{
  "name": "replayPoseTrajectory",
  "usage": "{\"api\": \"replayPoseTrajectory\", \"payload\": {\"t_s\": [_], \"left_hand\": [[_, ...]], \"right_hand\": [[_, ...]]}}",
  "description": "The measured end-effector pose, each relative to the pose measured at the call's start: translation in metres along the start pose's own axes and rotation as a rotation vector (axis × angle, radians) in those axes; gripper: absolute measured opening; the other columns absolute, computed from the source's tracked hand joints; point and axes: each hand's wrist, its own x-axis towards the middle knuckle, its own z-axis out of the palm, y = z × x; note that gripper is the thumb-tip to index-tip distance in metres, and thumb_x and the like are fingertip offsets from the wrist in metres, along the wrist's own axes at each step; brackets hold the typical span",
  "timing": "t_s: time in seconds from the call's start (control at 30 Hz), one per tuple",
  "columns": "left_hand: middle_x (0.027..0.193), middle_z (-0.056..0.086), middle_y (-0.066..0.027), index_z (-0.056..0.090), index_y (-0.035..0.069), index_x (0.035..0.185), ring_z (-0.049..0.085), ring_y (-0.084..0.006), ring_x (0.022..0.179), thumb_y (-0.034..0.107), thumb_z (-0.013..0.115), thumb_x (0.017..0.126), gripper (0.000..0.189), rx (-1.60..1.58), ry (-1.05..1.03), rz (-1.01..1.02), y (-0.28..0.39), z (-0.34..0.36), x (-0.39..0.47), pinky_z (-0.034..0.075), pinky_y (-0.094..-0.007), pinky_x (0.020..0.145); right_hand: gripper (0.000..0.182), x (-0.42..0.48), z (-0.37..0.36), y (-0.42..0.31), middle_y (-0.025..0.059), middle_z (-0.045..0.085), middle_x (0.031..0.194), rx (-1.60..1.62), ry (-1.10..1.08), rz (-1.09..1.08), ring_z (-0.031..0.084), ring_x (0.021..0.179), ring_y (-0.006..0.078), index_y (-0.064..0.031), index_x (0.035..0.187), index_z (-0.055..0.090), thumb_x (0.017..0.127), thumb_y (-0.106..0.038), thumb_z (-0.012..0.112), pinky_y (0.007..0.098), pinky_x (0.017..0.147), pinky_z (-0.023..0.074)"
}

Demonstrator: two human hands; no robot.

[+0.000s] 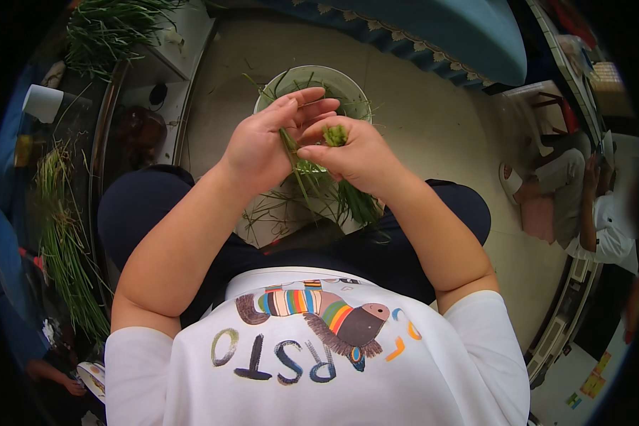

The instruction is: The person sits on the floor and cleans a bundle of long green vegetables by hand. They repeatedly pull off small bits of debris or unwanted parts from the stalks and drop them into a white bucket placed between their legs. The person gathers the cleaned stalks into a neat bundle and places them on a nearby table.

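My right hand [359,152] grips a bundle of garlic chives [334,135], its pale-green stem ends standing out above the thumb. The bundle's dark leaves [359,205] hang down below that hand. Beside it, my left hand [266,138] is cupped with its fingers spread and bent. A few loose blades [297,170] run down between the left palm and the right thumb tip; whether the left hand grips them is not plain. Both hands are over the near side of a white bucket [354,88], which has green blades inside and across its rim.
Chives lie in a long pile [66,239] on the dark tabletop at left, with another heap [114,34] at top left. Scattered blades [271,210] lie between my knees. Blue-covered furniture [431,26] stands ahead. A seated person [564,175] is at right; another person's hand [72,384] shows lower left.
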Motion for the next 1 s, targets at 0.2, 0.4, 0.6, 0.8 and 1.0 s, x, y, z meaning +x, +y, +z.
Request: {"api": "replayPoseTrajectory", "payload": {"t_s": [0.2, 0.4, 0.6, 0.8, 1.0], "left_hand": [[0.120, 0.048, -0.0141, 0.044, 0.001, 0.120, 0.047, -0.0206, 0.108, 0.024, 0.036, 0.093, 0.037, 0.119, -0.033, 0.020, -0.003, 0.006, 0.001, 0.037, -0.0340, 0.093], [0.092, 0.060, -0.0024, 0.058, 0.002, 0.104, 0.053, -0.0085, 0.085, 0.013, 0.064, 0.081, 0.026, 0.564, 0.132, 0.084, -0.001, 0.004, 0.003, 0.041, -0.0230, 0.076], [0.088, 0.061, -0.0028, 0.060, 0.002, 0.096, 0.054, -0.0079, 0.074, 0.009, 0.062, 0.081, 0.016, 0.643, 0.173, 0.104, 0.002, 0.001, 0.006, 0.043, -0.0210, 0.070], [0.086, 0.059, -0.0013, 0.059, 0.001, 0.096, 0.052, -0.0050, 0.073, 0.007, 0.062, 0.081, 0.017, 0.847, 0.078, 0.233, -0.004, 0.000, 0.011, 0.041, -0.0192, 0.065], [0.079, 0.055, 0.0018, 0.061, 0.002, 0.092, 0.048, -0.0051, 0.069, 0.009, 0.060, 0.083, 0.012, 1.102, 0.066, 0.242, -0.004, 0.006, 0.011, 0.039, -0.0187, 0.062]], "right_hand": [[0.015, 0.005, -0.001, 0.001, -0.0012, 0.052, 0.062, -0.040, 0.039, 0.038, 0.046, 0.051, 0.0056, -0.0019, 0.087, 0.061, 0.077, -0.013, 0.064, 0.0189, 0.045, 0.0358], [0.019, 0.003, -0.026, -0.007, 0.0000, 0.049, 0.060, 0.240, 0.173, -0.035, 0.046, 0.050, 0.0084, -0.0010, 0.086, 0.057, 0.077, -0.015, 0.066, 0.0213, 0.047, 0.0368], [0.017, 0.002, -0.037, -0.010, -0.0002, 0.052, 0.060, 0.324, 0.158, -0.061, 0.047, 0.048, 0.0071, -0.0010, 0.084, 0.057, 0.076, -0.012, 0.066, 0.0205, 0.045, 0.0367], [0.018, 0.000, -0.037, -0.012, -0.0006, 0.050, 0.059, 0.346, 0.191, -0.089, 0.046, 0.048, 0.0072, -0.0020, 0.085, 0.056, 0.076, -0.012, 0.067, 0.0206, 0.044, 0.0357], [0.017, -0.002, -0.032, -0.011, -0.0008, 0.049, 0.059, 0.303, 0.243, -0.092, 0.046, 0.048, 0.0081, -0.0039, 0.084, 0.055, 0.076, -0.012, 0.068, 0.0209, 0.045, 0.0354]]}}
